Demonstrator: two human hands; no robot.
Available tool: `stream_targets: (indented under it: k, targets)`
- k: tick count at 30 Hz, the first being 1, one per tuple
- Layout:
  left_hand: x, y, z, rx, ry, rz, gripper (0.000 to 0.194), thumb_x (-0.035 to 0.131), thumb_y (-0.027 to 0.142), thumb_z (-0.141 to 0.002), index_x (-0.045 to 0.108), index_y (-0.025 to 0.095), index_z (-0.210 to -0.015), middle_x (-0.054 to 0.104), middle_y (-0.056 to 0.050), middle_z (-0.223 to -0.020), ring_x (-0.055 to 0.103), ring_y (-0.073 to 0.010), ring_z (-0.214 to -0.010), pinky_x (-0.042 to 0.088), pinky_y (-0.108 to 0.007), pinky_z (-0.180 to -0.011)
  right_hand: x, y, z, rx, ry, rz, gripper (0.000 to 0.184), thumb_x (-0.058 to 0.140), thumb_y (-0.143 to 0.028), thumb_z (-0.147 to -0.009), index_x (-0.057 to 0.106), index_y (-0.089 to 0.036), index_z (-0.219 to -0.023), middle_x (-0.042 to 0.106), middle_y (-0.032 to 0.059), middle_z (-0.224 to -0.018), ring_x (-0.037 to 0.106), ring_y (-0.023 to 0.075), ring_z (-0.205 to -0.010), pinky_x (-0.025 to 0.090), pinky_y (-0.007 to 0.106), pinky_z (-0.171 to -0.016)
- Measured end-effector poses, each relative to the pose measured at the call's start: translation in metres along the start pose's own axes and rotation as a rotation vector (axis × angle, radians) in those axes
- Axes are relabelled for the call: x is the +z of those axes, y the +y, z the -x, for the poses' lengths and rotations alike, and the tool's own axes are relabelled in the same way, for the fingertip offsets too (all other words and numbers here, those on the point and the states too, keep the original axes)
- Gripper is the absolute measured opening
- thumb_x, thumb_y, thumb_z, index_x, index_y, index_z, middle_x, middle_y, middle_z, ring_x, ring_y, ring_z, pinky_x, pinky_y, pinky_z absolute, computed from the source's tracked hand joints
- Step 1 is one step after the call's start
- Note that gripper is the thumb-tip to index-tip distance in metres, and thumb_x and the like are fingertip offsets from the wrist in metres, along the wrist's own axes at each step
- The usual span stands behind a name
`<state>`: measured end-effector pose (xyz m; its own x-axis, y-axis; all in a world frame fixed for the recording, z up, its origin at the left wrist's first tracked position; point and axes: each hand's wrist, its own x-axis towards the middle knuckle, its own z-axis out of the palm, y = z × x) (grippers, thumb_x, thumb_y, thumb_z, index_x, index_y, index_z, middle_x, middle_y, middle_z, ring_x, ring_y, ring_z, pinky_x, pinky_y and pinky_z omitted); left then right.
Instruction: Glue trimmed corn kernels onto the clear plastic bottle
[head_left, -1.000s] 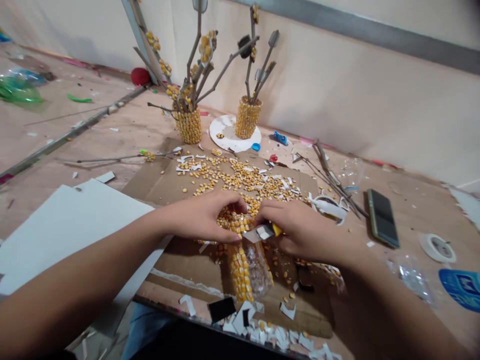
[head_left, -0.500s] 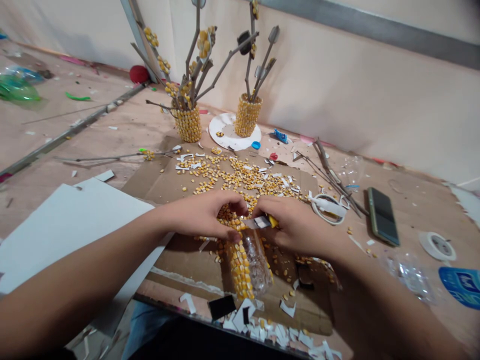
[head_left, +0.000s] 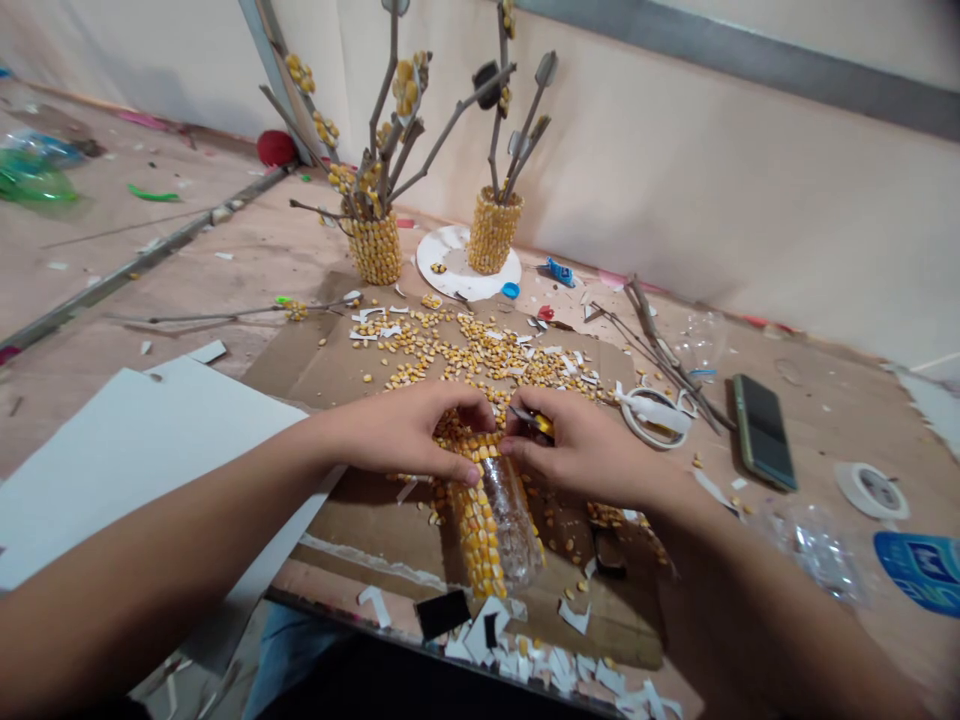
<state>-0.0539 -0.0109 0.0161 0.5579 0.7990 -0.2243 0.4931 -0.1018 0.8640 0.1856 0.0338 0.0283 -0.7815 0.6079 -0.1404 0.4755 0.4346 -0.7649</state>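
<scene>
A clear plastic bottle lies tilted on the cardboard, its top end away from me. Rows of yellow corn kernels cover its left side and upper rim, while the right side is bare plastic. My left hand is closed round the rim end, thumb pressed on the kernels. My right hand keeps a cutter knife with a yellow part in its curled fingers. Its thumb and fingertips touch the rim on the right; whether they pinch a kernel is hidden.
Loose kernels and white scraps cover the cardboard. Behind stand two kernel-covered pots with branches. To the right are a glue bottle on a tape roll, a phone and white tape. White sheets lie left.
The cutter's blade, pointing across the rim before, has turned back toward my right hand. My right fingertips now touch the rim. The left hand keeps its hold on the bottle.
</scene>
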Motion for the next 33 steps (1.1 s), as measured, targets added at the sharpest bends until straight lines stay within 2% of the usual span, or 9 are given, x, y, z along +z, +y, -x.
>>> stream_targets:
  k: [5,8,12,15,18,21,23,28,33]
  targets:
    - [-0.001,0.001,-0.001,-0.005,-0.022,0.016,0.045,0.084,0.044,-0.080,0.068,0.021,-0.115,0.073,-0.005,-0.116,0.066,-0.0251,-0.108,0.050,-0.037,-0.094,-0.007,0.003,-0.001,0.092,0.052,-0.117,0.017,0.073,-0.031,-0.087,0.059,-0.021,-0.085,0.063,-0.0005,-0.081,0.054,0.0159,-0.074,0.042,0.031,-0.069]
    - [-0.001,0.001,-0.002,-0.026,-0.038,0.044,0.045,0.083,0.043,-0.080,0.068,0.021,-0.116,0.073,-0.005,-0.114,0.066,-0.0251,-0.106,0.051,-0.037,-0.092,-0.029,0.012,0.001,0.071,0.171,-0.160,0.023,0.070,-0.043,-0.090,0.065,-0.021,-0.086,0.065,0.0012,-0.081,0.057,0.0171,-0.075,0.045,0.033,-0.071]
    - [-0.001,0.001,-0.002,-0.049,-0.043,0.072,0.044,0.083,0.039,-0.080,0.068,0.022,-0.117,0.072,-0.004,-0.111,0.066,-0.0240,-0.105,0.052,-0.037,-0.092,-0.065,0.035,0.004,0.131,0.373,0.032,0.018,0.066,-0.037,-0.091,0.068,-0.023,-0.080,0.069,0.0029,-0.077,0.061,0.0186,-0.074,0.047,0.035,-0.071]
    - [-0.001,0.001,0.000,-0.053,-0.029,0.053,0.045,0.083,0.039,-0.079,0.068,0.022,-0.118,0.073,-0.006,-0.117,0.067,-0.0243,-0.108,0.052,-0.039,-0.096,-0.077,0.054,0.002,0.180,0.260,0.223,0.014,0.065,-0.031,-0.089,0.072,-0.022,-0.081,0.073,0.0039,-0.079,0.065,0.0200,-0.076,0.048,0.036,-0.073]
    - [-0.001,0.001,0.001,-0.072,-0.025,0.056,0.052,0.084,0.040,-0.078,0.068,0.023,-0.124,0.073,-0.007,-0.122,0.067,-0.0250,-0.112,0.052,-0.039,-0.099,-0.073,0.066,-0.003,0.214,0.129,0.337,0.012,0.063,-0.024,-0.086,0.074,-0.021,-0.083,0.076,0.0042,-0.083,0.066,0.0196,-0.075,0.049,0.035,-0.072]
    - [-0.001,0.004,0.002,-0.109,-0.023,0.033,0.059,0.083,0.041,-0.077,0.067,0.022,-0.130,0.073,-0.007,-0.122,0.068,-0.0252,-0.111,0.053,-0.039,-0.100,-0.067,0.068,-0.007,0.172,0.043,0.414,0.013,0.062,-0.020,-0.085,0.075,-0.021,-0.084,0.077,0.0045,-0.084,0.066,0.0192,-0.076,0.048,0.034,-0.072]
    - [-0.001,0.007,0.003,-0.118,-0.023,0.021,0.062,0.083,0.042,-0.077,0.066,0.022,-0.133,0.073,-0.007,-0.121,0.068,-0.0258,-0.112,0.053,-0.039,-0.100,-0.068,0.068,-0.008,0.193,0.058,0.454,0.014,0.061,-0.021,-0.087,0.075,-0.021,-0.084,0.077,0.0053,-0.084,0.065,0.0193,-0.075,0.046,0.032,-0.069]
    - [-0.002,0.010,0.005,-0.072,0.014,0.051,0.063,0.081,0.044,-0.080,0.063,0.022,-0.136,0.072,-0.008,-0.120,0.068,-0.0259,-0.111,0.054,-0.042,-0.100,-0.085,0.078,-0.002,0.394,0.139,0.563,0.015,0.062,-0.023,-0.086,0.076,-0.019,-0.083,0.077,0.0099,-0.084,0.064,0.0209,-0.074,0.040,0.032,-0.065]
    - [-0.004,0.005,0.000,-0.037,0.179,0.141,0.044,0.071,0.044,-0.088,0.067,0.018,-0.123,0.074,-0.007,-0.105,0.069,-0.0213,-0.094,0.056,-0.039,-0.087,-0.096,0.084,0.004,0.417,0.105,0.567,0.011,0.067,-0.019,-0.079,0.078,-0.020,-0.078,0.076,0.0075,-0.077,0.065,0.0201,-0.070,0.041,0.031,-0.063]
